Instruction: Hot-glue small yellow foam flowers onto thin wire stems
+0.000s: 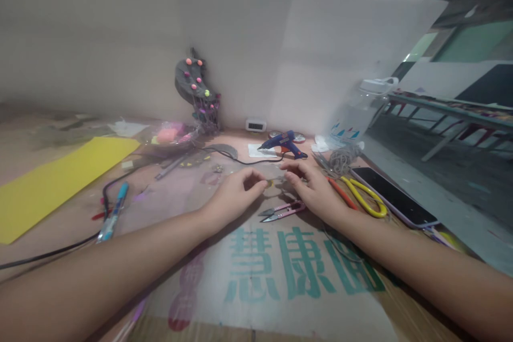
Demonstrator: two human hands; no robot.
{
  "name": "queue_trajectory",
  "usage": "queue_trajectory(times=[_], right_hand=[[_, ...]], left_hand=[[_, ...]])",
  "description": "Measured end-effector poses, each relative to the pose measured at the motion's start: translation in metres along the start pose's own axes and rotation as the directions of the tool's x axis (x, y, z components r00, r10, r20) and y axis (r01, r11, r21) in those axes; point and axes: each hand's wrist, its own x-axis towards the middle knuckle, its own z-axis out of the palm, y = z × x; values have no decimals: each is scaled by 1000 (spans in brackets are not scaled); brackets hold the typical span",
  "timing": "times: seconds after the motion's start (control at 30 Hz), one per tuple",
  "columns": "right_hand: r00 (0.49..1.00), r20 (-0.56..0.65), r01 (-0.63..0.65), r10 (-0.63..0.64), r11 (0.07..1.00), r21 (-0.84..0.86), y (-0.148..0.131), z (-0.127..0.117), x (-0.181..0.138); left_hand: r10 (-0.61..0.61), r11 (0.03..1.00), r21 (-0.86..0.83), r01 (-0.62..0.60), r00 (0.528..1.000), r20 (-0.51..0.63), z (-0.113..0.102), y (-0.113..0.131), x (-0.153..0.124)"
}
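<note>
My left hand (240,189) is closed in a pinch, with a small yellowish piece (270,183) at its fingertips, too blurred to name. Opposite it, my right hand (311,189) has its thumb and fingers curled together; what they pinch is hidden, though a thin greyish strand seems to run between the two hands. Pink-handled thread snips (280,211) lie just below the fingers, blades pointing left. From beneath my right wrist a thin cord (340,246) curves over the printed plastic sheet (224,304).
A blue glue gun (280,143) rests behind the hands, its cable trailing left. Yellow-handled scissors (364,197), a phone (395,195), a grey cord bundle (344,157) and a bottle (355,112) stand right. Left are yellow paper (68,184), a pen (114,211) and a pin-studded grey crescent (186,83).
</note>
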Motion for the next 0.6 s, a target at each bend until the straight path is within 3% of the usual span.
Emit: queue_trajectory(times=[0.6], right_hand=[[994,90,-65,58,995,71,-2,2,-3]], left_hand=[[-4,1000,5,4,1000,-1,0,0,1]])
